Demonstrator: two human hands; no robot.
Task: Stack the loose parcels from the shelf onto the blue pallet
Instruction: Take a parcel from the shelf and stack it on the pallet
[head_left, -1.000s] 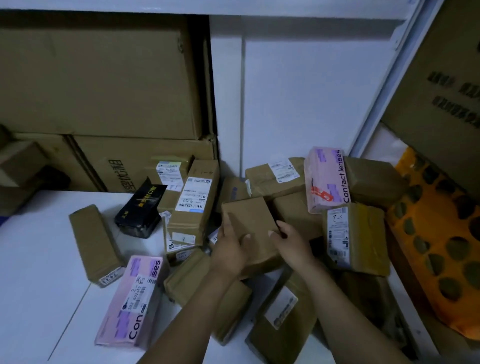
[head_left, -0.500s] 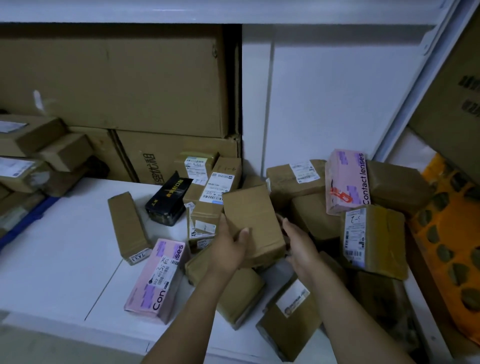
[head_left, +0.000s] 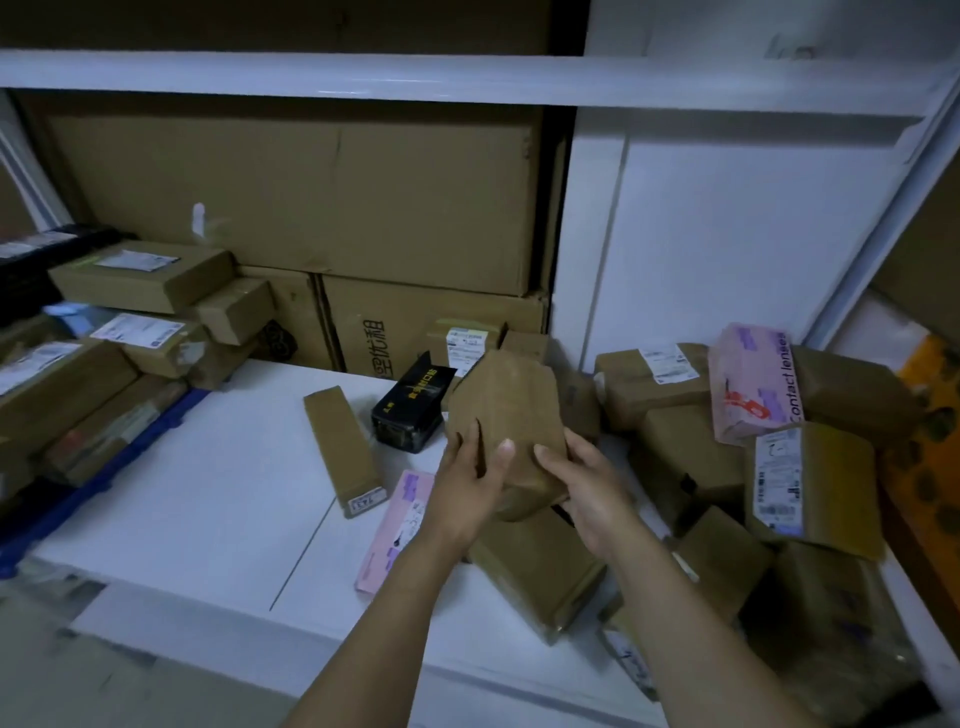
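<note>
Raised clear of the shelf (head_left: 208, 499): brown parcel (head_left: 506, 405), paper-wrapped, tilted with its far end up, gripped at the near end from both sides. Left hand (head_left: 470, 483) curled round the left edge, thumb laid across the upper face. Right hand (head_left: 589, 493) cupped under the right corner, thumb on top too, fingers mostly hidden beneath. Both bare forearms reaching in from the bottom edge of the view.

Underneath, white shelf surface, smooth, with a thin dark seam running toward the front lip. White back panel (head_left: 727, 234) on the right, a second white shelf board (head_left: 415, 78) overhead, large cartons (head_left: 311, 197) stacked against the back on the left. Dim light throughout.

At far left, just beside the shelf end, blue pallet (head_left: 98, 480), loaded with stacked parcels (head_left: 140, 275), brown and labelled, several layers high.

Between held parcel and pallet, low on the shelf: long narrow box (head_left: 343, 447) and black box (head_left: 413, 410) with gold print. Below the left wrist, pink box (head_left: 400, 525), partly covered by the arm. To the right, a loose heap (head_left: 685, 431) of brown parcels, with a pink "Contact lenses" box (head_left: 753, 384) on top and a labelled parcel (head_left: 810, 483) below it. At the right edge, orange sheet (head_left: 924, 441) with dark spots.
</note>
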